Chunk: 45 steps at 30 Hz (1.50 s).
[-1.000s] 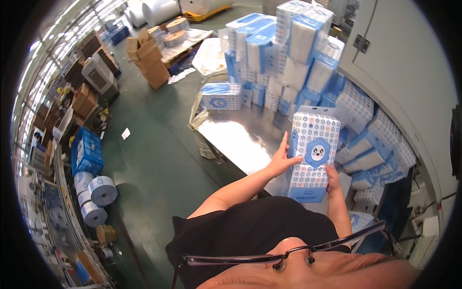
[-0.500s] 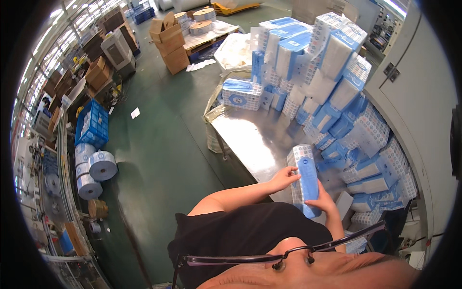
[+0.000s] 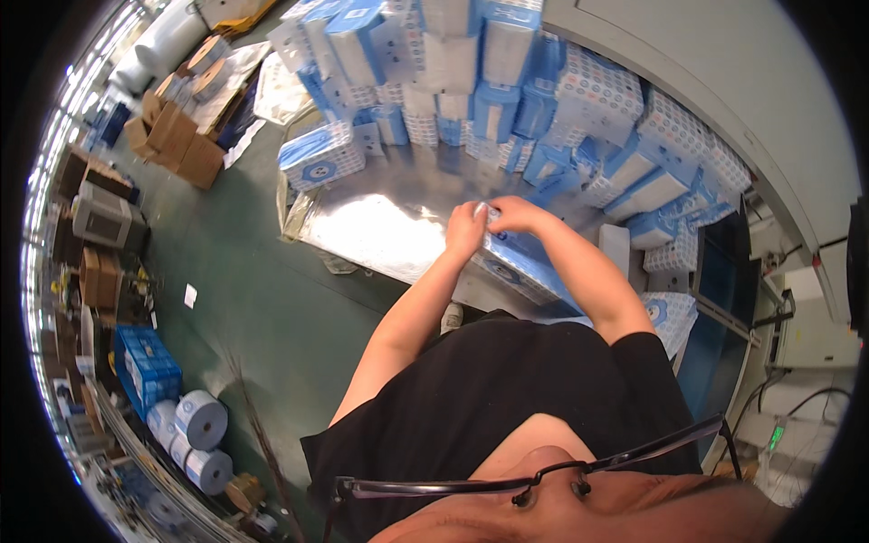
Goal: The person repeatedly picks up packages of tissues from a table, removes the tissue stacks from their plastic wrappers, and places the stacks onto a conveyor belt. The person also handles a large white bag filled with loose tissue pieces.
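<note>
Both hands at the far end of a wrapped pack

The left hand (image 3: pixel 466 228) and the right hand (image 3: pixel 516 215) meet with fingers curled inward, pinching the far end of a long, box-shaped pack in blue and white patterned film (image 3: pixel 520 271). The fingertips partly hide one another, so the exact hold on the film cannot be made out. The pack lies on its length on a shiny silver metal table (image 3: pixel 362 231), just in front of the person's black short-sleeved shirt (image 3: pixel 507 389), slanting from the hands back toward the body; the right forearm passes over part of it.

To the right of the pack, near the right forearm, is a small plain white block (image 3: pixel 614 249), and another blue and white pack (image 3: pixel 668 317) sits beside the right elbow. Beyond the hands, a tall pile of similar blue and white packs (image 3: pixel 593 90) runs along the far and right sides of the table, while a single pack with a blue flower-shaped emblem (image 3: pixel 323 156) lies near the table's left end.

Farther left, on the green floor (image 3: pixel 244 262), are brown cardboard boxes (image 3: pixel 172 145), a blue plastic crate (image 3: pixel 149 366) and white-and-blue film rolls (image 3: pixel 201 421).
</note>
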### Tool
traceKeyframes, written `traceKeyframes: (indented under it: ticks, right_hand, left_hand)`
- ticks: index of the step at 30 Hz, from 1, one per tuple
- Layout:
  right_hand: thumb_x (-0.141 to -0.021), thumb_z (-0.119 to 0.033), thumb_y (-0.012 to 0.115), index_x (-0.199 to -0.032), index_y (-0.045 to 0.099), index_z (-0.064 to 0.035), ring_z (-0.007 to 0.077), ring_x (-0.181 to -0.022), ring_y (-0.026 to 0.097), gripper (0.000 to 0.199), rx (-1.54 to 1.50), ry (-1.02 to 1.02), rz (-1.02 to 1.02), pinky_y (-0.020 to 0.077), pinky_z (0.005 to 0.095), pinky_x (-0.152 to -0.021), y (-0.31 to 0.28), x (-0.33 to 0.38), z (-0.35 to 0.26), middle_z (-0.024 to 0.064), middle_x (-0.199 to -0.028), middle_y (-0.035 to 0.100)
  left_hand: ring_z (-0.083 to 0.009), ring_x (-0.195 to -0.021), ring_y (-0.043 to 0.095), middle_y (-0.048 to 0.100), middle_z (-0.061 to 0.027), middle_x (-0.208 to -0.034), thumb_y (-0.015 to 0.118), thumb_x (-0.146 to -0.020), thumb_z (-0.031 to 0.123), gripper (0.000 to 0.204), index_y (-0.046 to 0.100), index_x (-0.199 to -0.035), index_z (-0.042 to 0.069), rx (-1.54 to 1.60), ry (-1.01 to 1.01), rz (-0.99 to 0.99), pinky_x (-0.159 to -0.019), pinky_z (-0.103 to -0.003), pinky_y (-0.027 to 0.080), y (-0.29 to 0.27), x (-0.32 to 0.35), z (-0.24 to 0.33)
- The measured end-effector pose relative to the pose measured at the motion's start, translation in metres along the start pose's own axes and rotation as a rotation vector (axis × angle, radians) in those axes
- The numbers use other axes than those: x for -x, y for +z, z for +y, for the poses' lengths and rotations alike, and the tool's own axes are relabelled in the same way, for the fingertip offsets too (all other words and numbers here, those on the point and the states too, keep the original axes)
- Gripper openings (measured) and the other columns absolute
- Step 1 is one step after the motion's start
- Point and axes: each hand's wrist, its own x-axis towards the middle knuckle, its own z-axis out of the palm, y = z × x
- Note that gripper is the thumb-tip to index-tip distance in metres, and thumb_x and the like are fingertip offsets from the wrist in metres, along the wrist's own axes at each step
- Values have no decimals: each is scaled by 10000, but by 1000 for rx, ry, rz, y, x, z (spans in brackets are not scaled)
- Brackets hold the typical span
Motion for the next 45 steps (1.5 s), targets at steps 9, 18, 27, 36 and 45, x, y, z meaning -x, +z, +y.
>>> traceKeyframes:
  ticks: [9, 18, 27, 36, 45]
  right_hand:
    - [-661, -224, 765, -1430, 403, -88, 331, -1179, 572, 860, -62, 273, -245, 465, 402, -979, -5, 164, 79, 201, -1258, 599]
    - [-847, -322, 690, -1202, 624, -81, 320, -1008, 644, 434, -254, 312, 556, 513, 398, -862, 36, 269, 63, 152, -1159, 658]
    - [-876, -368, 631, -925, 677, -86, 360, -863, 647, 290, -95, 689, 804, 496, 463, -743, 46, 195, 117, 144, -902, 692]
    - [-888, -395, 613, -926, 677, -91, 354, -915, 640, 314, -72, 731, 744, 489, 460, -765, 53, 148, 129, 134, -948, 691]
    - [-899, -182, 668, -883, 632, -41, 276, -690, 595, 146, -352, -181, 1088, 470, 350, -633, -16, 191, -15, 105, -755, 632]
  left_hand:
    - [-384, -1111, 559, 589, -203, -1204, 632, -901, 314, 408, 608, -1202, 41, -138, 5, 14, -935, -447, 451, -6, 8, 4]
    - [-342, -1051, 547, 581, -164, -1141, 803, -698, 387, 546, 627, -1089, 49, -300, 942, -476, -874, -440, 448, 19, 64, 106]
    - [-303, -551, 587, 560, -76, -548, 681, -833, 423, 391, 499, -694, 106, -459, 993, -552, -522, -424, 445, 29, 118, 96]
    - [-348, -491, 563, 519, -108, -504, 660, -867, 337, 345, 492, -676, 104, -419, 904, -551, -470, -466, 441, -4, 131, 114]
    - [-349, -858, 640, 651, -153, -899, 700, -751, 217, 254, 627, -950, 77, -434, 858, -696, -735, -451, 511, -38, 142, 95]
